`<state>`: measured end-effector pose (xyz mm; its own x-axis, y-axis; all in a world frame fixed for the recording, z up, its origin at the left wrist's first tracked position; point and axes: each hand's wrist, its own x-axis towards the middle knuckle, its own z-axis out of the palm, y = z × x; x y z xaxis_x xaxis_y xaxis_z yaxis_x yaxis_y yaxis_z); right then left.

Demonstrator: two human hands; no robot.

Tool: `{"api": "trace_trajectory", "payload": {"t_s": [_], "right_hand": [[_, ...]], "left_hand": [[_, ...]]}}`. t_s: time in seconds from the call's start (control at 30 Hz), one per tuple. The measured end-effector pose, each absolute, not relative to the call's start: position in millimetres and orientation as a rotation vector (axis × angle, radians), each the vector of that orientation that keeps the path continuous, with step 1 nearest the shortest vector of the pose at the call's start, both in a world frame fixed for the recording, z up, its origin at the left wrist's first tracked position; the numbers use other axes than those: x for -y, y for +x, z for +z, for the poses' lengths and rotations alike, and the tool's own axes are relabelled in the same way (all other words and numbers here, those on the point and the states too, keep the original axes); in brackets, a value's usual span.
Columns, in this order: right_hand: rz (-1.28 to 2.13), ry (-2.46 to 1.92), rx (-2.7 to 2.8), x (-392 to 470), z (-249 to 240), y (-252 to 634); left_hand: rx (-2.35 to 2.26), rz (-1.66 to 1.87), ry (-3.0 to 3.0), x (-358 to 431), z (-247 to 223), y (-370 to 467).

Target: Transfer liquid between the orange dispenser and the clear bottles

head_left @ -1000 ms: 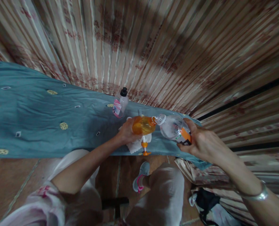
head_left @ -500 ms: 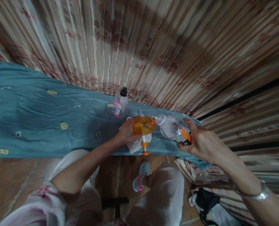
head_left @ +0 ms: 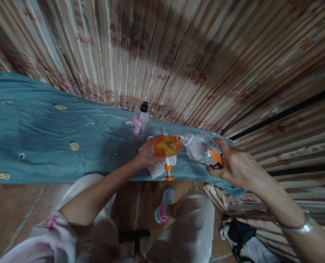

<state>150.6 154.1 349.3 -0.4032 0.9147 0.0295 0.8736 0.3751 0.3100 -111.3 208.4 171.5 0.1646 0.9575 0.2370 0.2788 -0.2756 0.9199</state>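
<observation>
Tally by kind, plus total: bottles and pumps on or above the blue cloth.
Bottles: 3 (orange bottle, clear bottle, black-capped bottle)
Pumps: 1 (orange-and-white pump)
Total: 4

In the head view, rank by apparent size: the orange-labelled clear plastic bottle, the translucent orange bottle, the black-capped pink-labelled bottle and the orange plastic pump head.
1. Orange-labelled bottle
2. Orange bottle and black-capped bottle: too alike to rank; the left hand hides part of the former
3. Pump head
</observation>
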Motion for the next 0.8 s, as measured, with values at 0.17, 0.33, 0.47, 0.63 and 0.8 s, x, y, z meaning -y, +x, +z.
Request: {"api": "trace_trajectory", "payload": {"t_s": [0.17,0.33,0.47,0.63,0.8], "right_hand": [[0.423,1.625,-2.479,-153.4,349.3,151.7],[0.406,1.634,-2.461,-153.4,349.8,151.6],[0.412,1.639,-2.452,-153.2,350.3,150.7],[0.445,1.626,-2.444,-152.9,350.0,150.5],[0.407,1.633,-2.435,-153.7,350.8,150.2]], "left_hand": [[-1.177,1.161,1.695,-209.1,171.8,-110.7],[-1.195,1.139,1.675,-208.4,173.8,-110.6],[-1.201,1.096,1.682,-208.0,174.6,-111.0],[-1.194,1.131,1.702,-208.6,172.7,-110.6],[-1.174,1.138,1.696,-208.0,174.9,-110.2]]}}
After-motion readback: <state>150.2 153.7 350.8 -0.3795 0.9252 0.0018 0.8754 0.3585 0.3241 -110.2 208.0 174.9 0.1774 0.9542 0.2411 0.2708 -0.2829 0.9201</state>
